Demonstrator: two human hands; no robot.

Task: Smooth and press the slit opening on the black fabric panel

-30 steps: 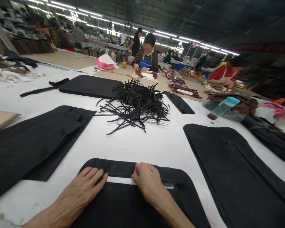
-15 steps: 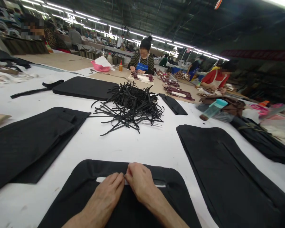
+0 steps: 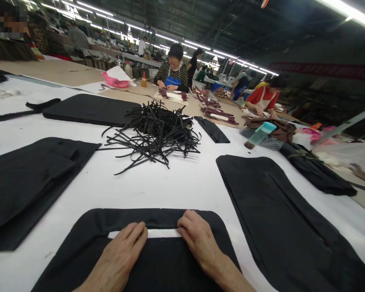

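Observation:
A black fabric panel point(image 3: 167, 267) with rounded corners lies flat in front of me. Near its far edge a long slot point(image 3: 162, 233) shows white through it. My left hand point(image 3: 124, 245) is at the slot's left part, its fingers pressed together and curled on the fabric edge. Toward the slot's right end, my right hand point(image 3: 199, 237) pinches the fabric at the upper edge, fingers bent and thumb tucked in. Between the two hands the white strip is in plain view. The fingertips are partly hidden against the cloth.
Beyond the panel lies a heap of narrow black strips point(image 3: 158, 129). Black fabric pieces flank me, one at left point(image 3: 33, 178) and one at right point(image 3: 280, 207). A black padded slab point(image 3: 91, 108) and a teal-lidded bottle point(image 3: 261, 134) are farther off. Co-workers sit across the table.
My hands have moved apart from the slot's middle, the left one leftward and the right one rightward, baring the white between them. The view has shifted slightly to the right.

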